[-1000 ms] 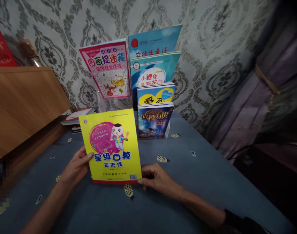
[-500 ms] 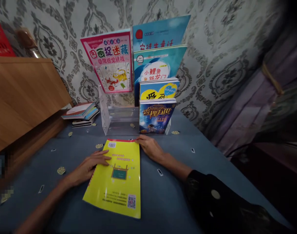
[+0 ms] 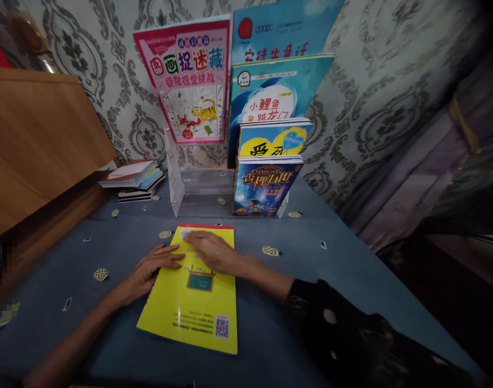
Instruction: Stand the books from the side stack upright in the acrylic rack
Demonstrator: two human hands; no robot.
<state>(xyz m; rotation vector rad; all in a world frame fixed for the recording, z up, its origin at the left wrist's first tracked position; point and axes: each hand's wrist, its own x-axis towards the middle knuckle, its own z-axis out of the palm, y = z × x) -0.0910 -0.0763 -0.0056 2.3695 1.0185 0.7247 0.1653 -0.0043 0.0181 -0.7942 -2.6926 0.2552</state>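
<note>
Two bare hands are being kept over a yellow arithmetic workbook (image 3: 204, 323), which is being laid flat, back cover up, in front of a clear acrylic book stand (image 3: 176, 186). The front cover, which was being held up toward the camera a second ago, is now being turned to the cloth. The far right corner is no longer being pinched, as it was half a second ago; instead the right hand (image 3: 212, 250) is being passed across the barcode end, slightly blurred, its fingers loosely extended and closed on nothing. The left hand (image 3: 151, 268) is being rested on the left edge, fingers spread and relaxed. By this change, it is judged, the workbook is being steadied and smoothed rather than lifted.

Beneath it, a blue-grey tablecloth (image 3: 287, 302) is being dotted with printed pineapples. On the stand's left side a pink picture-search book (image 3: 193, 110) is being propped high; on the right, blue and teal storybooks (image 3: 279, 86) are being held in tiers above a dark blue Charlie IX book (image 3: 265, 186). Farther left, a stack of thin books (image 3: 133, 175) is being kept near a wooden cabinet (image 3: 40, 124). The background is being filled by damask wallpaper (image 3: 396, 108), and at the right a greyish-purple curtain (image 3: 424, 167) is being gathered by a tan tie (image 3: 465, 126).
</note>
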